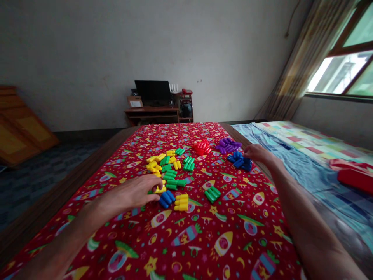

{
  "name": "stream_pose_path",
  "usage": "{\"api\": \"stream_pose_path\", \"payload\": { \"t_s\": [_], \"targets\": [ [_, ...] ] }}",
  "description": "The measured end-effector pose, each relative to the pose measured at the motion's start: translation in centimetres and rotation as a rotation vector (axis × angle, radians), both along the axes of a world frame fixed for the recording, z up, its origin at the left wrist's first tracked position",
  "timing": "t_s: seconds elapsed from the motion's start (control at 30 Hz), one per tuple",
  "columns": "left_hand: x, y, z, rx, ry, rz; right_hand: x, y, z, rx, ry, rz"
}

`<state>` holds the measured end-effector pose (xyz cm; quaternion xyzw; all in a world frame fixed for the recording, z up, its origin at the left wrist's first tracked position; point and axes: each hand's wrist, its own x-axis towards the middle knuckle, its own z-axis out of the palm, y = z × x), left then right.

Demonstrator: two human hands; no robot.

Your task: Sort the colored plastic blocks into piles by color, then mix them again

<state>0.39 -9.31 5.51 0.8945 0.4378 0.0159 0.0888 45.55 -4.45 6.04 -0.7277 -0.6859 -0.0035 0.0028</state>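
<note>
My left hand (147, 189) is at the near edge of a mixed group of ribbed plastic blocks. Its thumb and fingers are apart, beside a blue block (166, 199) and over a partly covered yellow block (161, 189). Just right of these lies another yellow block (182, 203). At the right, the curled fingers of my right hand (258, 153) reach down to the pile of blue blocks (237, 160). Its fingertips are partly hidden, so whatever they hold cannot be made out. A lone green block (212, 194) lies between my hands.
Purple blocks (229, 146) and red blocks (201, 147) form piles farther back. Several green blocks (189, 163) and yellow ones are mixed at left. A red patterned cloth (198, 249) covers the table. A bed (291, 155) adjoins on the right; a monitor (153, 92) stands beyond.
</note>
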Motion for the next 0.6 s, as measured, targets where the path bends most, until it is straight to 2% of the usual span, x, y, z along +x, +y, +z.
{"api": "stream_pose_path", "payload": {
  "t_s": [0.07, 0.13, 0.23, 0.3, 0.4, 0.6],
  "targets": [
    [-1.3, -1.9, -1.2, -0.06, 0.047, 0.022, -0.2, 0.1, -0.1, 0.023, 0.028, 0.004],
    [-2.1, -3.3, -2.6, -0.046, 0.059, 0.07, -0.5, 0.2, -0.5, 0.058, 0.029, -0.001],
    [-2.2, -4.0, -4.1, 0.0, 0.001, 0.065, -1.2, 0.3, -1.1, 0.093, -0.014, -0.009],
    [-1.9, -3.8, -4.3, 0.005, -0.036, 0.04, -1.5, 0.2, -1.2, 0.092, -0.024, -0.014],
    [-1.3, -3.5, -4.1, -0.015, -0.019, 0.075, -1.8, -0.2, -0.8, 0.102, -0.004, -0.016],
    [-0.3, -3.3, -5.0, 0.049, -0.08, 0.071, -3.4, -1.6, 1.5, 0.195, -0.022, -0.05]
  ]
}}
